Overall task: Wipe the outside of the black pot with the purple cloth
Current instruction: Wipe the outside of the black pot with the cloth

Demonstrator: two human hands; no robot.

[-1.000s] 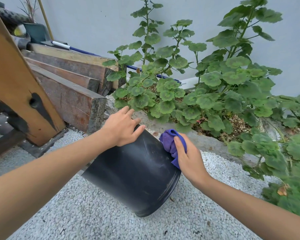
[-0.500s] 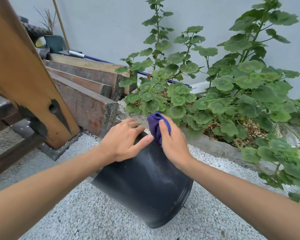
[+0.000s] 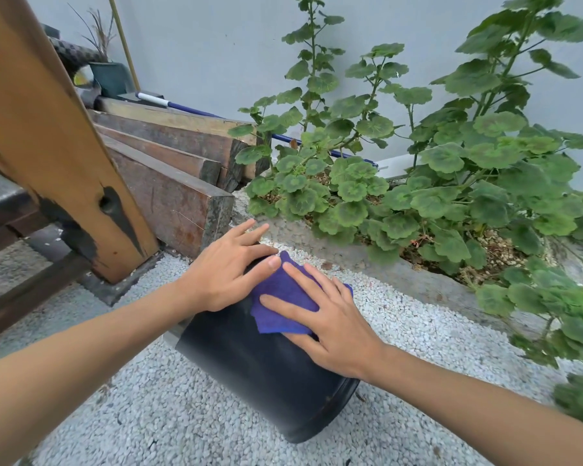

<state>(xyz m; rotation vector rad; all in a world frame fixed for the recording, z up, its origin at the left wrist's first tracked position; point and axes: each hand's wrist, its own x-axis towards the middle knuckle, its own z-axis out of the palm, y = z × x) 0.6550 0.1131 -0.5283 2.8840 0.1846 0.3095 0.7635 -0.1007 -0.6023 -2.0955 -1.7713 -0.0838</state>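
Note:
The black pot (image 3: 263, 368) lies on its side on white gravel, its rim toward me at the lower right. The purple cloth (image 3: 283, 301) is spread flat on the pot's upper wall. My right hand (image 3: 330, 317) presses the cloth down with straight, spread fingers. My left hand (image 3: 229, 270) rests flat on the pot's far end, fingers straight, its thumb touching the cloth's edge. The pot's base is hidden behind my left hand.
Stacked wooden beams (image 3: 169, 183) lie at the left behind a slanted wooden post (image 3: 48, 139). A concrete planter edge (image 3: 384, 264) with leafy green plants (image 3: 434, 183) runs along the right. A blue-handled tool (image 3: 189, 109) lies against the grey wall.
My right hand has slid the cloth from the pot's far end onto its upper side and flattened it out. My left hand stayed on the pot's far end. The view shifted closer.

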